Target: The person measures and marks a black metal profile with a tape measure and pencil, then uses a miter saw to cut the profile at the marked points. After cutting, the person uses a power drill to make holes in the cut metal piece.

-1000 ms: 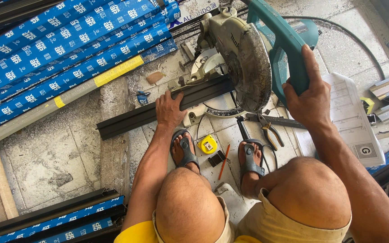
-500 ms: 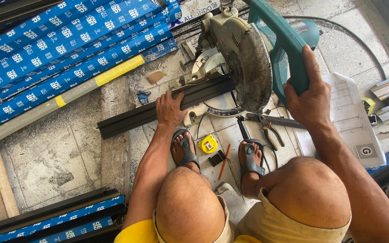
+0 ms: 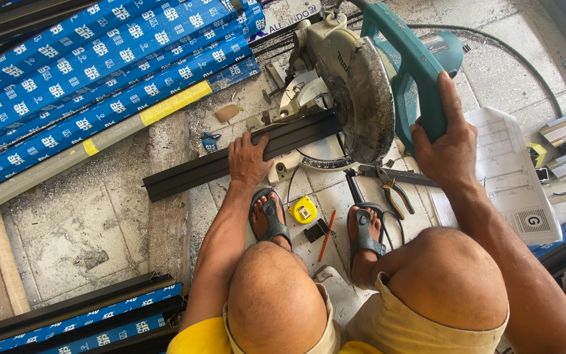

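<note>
The black metal profile [image 3: 230, 160] lies across the mitre saw [image 3: 355, 85] base, under the left hand [image 3: 249, 159], whose fingers press flat and spread on it. The right hand [image 3: 450, 144] is wrapped tight around the teal saw handle [image 3: 414, 65].

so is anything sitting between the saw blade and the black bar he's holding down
Nothing visible does. The left hand presses the black profile on the saw base, well left of the blade guard. The right hand grips the teal handle. The guard hides the blade's meeting point with the profile.
</note>
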